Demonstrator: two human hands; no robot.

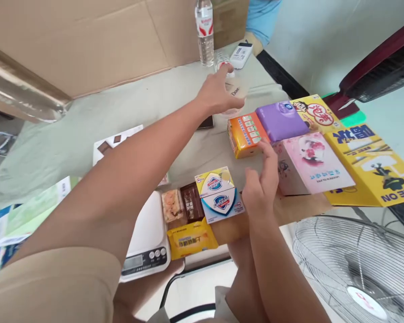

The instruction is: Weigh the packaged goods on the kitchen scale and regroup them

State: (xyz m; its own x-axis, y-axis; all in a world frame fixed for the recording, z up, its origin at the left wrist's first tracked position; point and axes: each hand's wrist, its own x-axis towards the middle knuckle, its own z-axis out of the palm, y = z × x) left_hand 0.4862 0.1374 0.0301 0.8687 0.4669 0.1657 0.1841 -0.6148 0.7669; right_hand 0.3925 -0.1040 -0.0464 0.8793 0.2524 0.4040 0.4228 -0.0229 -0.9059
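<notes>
My left hand (218, 92) reaches far across the table and grips a white Dove soap box (237, 92), lifted a little above the orange box (247, 133). My right hand (263, 181) hovers with fingers loosely spread, a fingertip touching the corner of the pink box (311, 163). Just left of it two Safeguard soap boxes (218, 194) sit side by side. A purple box (282, 120) stands behind the pink one.
A yellow packet (191, 238), a brown bar (192, 202) and a pink snack pack (171, 205) lie by a white kitchen scale (147, 244). A water bottle (204, 31) and remote (241, 54) stand at the back. A fan grille (360, 269) sits at lower right, yellow cartons (373, 163) at right.
</notes>
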